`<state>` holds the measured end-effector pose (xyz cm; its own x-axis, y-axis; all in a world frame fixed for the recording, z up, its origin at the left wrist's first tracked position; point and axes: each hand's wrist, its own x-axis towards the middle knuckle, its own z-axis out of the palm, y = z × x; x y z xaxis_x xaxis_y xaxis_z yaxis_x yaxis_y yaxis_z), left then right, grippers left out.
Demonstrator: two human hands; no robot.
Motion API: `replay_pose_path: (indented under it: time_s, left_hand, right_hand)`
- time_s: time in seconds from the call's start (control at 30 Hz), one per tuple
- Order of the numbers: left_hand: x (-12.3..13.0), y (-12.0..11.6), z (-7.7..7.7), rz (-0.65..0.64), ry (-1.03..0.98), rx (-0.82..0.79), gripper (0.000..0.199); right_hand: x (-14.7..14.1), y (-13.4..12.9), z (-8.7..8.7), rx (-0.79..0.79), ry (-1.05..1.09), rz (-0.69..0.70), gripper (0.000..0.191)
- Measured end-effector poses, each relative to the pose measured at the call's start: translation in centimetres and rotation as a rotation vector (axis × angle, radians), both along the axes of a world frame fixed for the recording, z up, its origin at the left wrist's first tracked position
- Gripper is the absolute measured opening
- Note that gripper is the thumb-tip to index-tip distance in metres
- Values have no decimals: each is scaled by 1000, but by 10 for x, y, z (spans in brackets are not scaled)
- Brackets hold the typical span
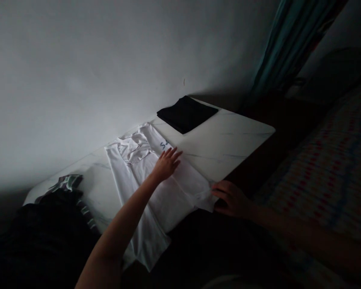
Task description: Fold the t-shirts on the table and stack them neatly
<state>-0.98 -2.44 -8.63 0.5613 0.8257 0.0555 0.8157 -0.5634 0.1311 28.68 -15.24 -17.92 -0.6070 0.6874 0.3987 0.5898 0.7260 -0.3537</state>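
A white garment (144,160) with dark lettering near its right side lies on the table, its far part bunched. Two long panels run toward me, and their ends reach past the near edge; I cannot tell its exact kind. My left hand (166,164) rests on it beside the lettering, palm down with fingers spread. At the near right corner, my right hand (230,198) has its fingers closed on the garment's end. Dim light hides part of that grip.
The marble-patterned table (243,132) stands against a pale wall (93,72). A folded black cloth (186,114) lies at its far end. Dark and checked clothes (54,212) are heaped at the left. To the right are a patterned bedcover (319,176) and a teal curtain (279,44).
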Motion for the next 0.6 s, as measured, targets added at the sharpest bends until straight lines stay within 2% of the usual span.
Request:
replay_pose_path:
  time_s: [0.1, 0.17, 0.33, 0.4, 0.5, 0.6]
  left_hand:
    - [-2, 31, -2, 79, 4, 26, 51]
    - [-3, 41, -7, 81, 7, 15, 53]
    - [-4, 38, -27, 42, -1, -3, 56]
    - [-3, 35, -33, 53, -12, 25, 55]
    - [0, 33, -37, 68, -26, 58, 56]
    - [1, 32, -37, 82, -36, 71, 56]
  right_hand:
    - [-12, -8, -14, 5, -13, -94, 30]
    - [-17, -10, -16, 11, -13, -139, 32]
    - [-20, -15, -9, 109, 68, -156, 34]
    - [-22, -15, -4, 113, 91, -219, 34]
    - [-26, -17, 6, 98, 98, -293, 36]
    - [-21, -32, 15, 77, 80, -238, 40]
